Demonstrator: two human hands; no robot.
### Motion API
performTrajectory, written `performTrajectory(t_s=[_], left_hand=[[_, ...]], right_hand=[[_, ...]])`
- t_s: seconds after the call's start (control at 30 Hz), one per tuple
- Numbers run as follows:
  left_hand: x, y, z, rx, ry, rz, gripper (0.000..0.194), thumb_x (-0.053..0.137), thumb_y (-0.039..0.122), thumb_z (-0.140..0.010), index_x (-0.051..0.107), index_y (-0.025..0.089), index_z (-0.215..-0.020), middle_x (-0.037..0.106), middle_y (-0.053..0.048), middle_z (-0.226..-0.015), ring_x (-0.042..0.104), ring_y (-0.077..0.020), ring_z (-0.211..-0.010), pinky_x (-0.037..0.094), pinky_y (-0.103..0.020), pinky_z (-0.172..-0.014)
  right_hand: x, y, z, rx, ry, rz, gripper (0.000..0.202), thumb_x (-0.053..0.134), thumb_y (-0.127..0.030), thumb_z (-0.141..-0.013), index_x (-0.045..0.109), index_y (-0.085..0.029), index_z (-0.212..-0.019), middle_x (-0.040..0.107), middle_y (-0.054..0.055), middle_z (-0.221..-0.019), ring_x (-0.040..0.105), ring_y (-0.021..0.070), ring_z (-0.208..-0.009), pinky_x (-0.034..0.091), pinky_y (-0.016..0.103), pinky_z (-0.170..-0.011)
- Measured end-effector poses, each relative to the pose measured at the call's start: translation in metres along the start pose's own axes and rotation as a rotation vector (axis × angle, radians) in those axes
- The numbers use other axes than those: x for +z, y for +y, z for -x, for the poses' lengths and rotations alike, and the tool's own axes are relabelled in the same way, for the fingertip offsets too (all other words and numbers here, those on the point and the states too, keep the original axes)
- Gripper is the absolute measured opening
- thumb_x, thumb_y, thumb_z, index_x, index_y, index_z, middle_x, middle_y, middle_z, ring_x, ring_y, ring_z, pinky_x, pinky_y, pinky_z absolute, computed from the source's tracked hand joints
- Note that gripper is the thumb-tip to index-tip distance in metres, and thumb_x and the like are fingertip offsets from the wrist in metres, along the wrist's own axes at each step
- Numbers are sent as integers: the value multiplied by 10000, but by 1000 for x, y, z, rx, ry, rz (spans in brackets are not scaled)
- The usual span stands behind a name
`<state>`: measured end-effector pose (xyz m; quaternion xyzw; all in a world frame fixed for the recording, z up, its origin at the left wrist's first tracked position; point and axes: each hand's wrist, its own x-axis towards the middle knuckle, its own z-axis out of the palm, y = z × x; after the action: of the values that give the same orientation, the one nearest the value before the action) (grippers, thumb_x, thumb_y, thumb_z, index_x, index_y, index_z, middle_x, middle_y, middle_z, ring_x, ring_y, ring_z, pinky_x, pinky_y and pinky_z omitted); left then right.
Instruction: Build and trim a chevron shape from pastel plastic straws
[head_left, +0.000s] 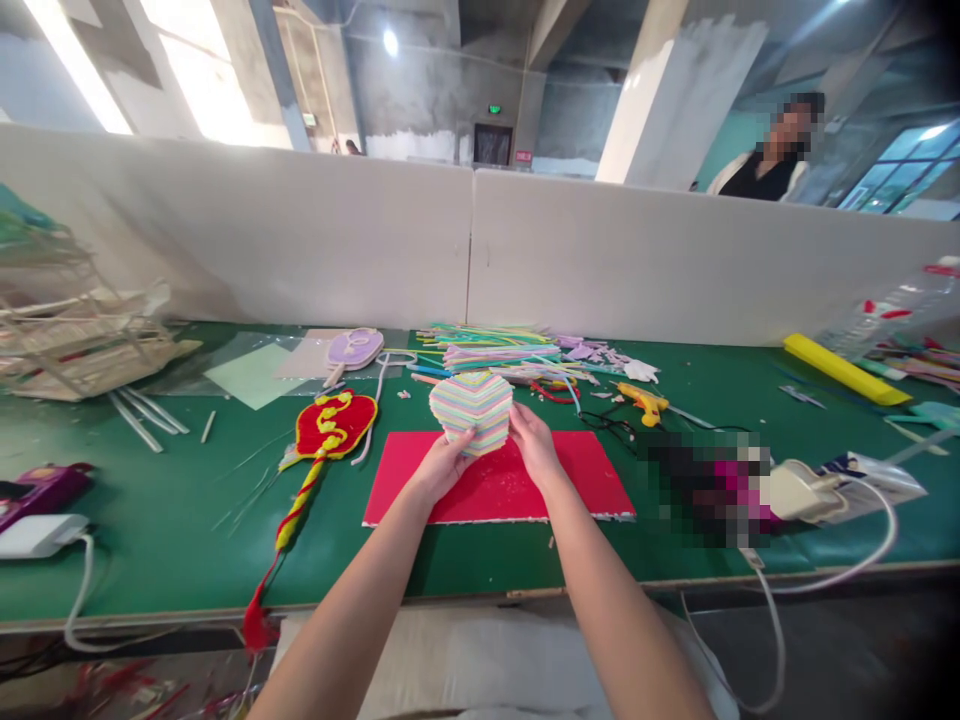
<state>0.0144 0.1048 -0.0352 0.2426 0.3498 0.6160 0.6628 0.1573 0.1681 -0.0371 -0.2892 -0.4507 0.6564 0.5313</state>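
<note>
Striped heart, gripped by the fingers of both left hand and right hand, above the mat; fan left of the mat, glue gun right.

Two bare forearms, extended forward and converging. Left hand: fingers curled, thumb uppermost. Right hand: raised, fingers bent inward, held close opposite the left.

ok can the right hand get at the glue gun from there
Probably yes: the right hand is on the striped heart, but only red board and black cable lie between that hand and the glue gun.
</note>
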Motion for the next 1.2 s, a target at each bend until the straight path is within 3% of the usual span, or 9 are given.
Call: performTrajectory(t_s=[0.1, 0.3, 0.47, 0.57, 0.9, 1.2], left_hand=[[2, 4, 0, -22, 3, 2, 262, 680, 168, -756, 664, 101, -1009, 702, -115, -1069, 605, -266, -1090, 436, -379, -1010], [4, 10, -2, -68, 2, 83, 330, 568, 295, -844, 616, 116, -1117, 686, -116, -1109, 568, -290, -1139, 455, -425, -987], [-1, 7, -6, -15, 35, 46, 236, 607, 154, -805, 641, 82, -1028, 724, -126, -986, 663, -267, -976, 482, -403, -950], [-3, 5, -7, -4, 47, 39, 202, 615, 149, -802, 654, 75, -985, 732, -130, -944, 685, -257, -910, 498, -398, -924], [-6, 3, -11, 54, 45, -25, 199, 699, 166, -737, 674, 87, -917, 738, -116, -892, 679, -259, -919, 486, -395, -928], [-2, 7, -6, 10, -4, -93, 224, 714, 212, -731, 678, 90, -915, 730, -137, -919, 675, -273, -924, 498, -403, -898]], right_hand=[[0, 4, -2, -9, 47, 2, 390, 751, -397, -643, 668, -220, -980, 728, 19, -925, 660, 206, -923, 495, 331, -854], [-1, 3, 0, -2, 61, 32, 362, 738, -373, -653, 668, -216, -972, 733, 7, -862, 664, 199, -899, 484, 339, -874], [-1, 6, 1, 27, 64, 36, 353, 730, -398, -656, 646, -236, -959, 727, -12, -797, 670, 201, -852, 490, 341, -840], [-2, 9, -1, 34, 68, 43, 357, 732, -403, -651, 631, -245, -955, 720, -21, -768, 669, 198, -827, 491, 333, -813], [-4, 11, -2, 42, 123, 44, 313, 726, -397, -650, 615, -266, -912, 705, -38, -756, 661, 180, -796, 493, 302, -753], [-1, 3, 1, 44, 113, -37, 296, 723, -400, -659, 651, -231, -891, 715, 13, -902, 658, 207, -873, 497, 323, -788]])
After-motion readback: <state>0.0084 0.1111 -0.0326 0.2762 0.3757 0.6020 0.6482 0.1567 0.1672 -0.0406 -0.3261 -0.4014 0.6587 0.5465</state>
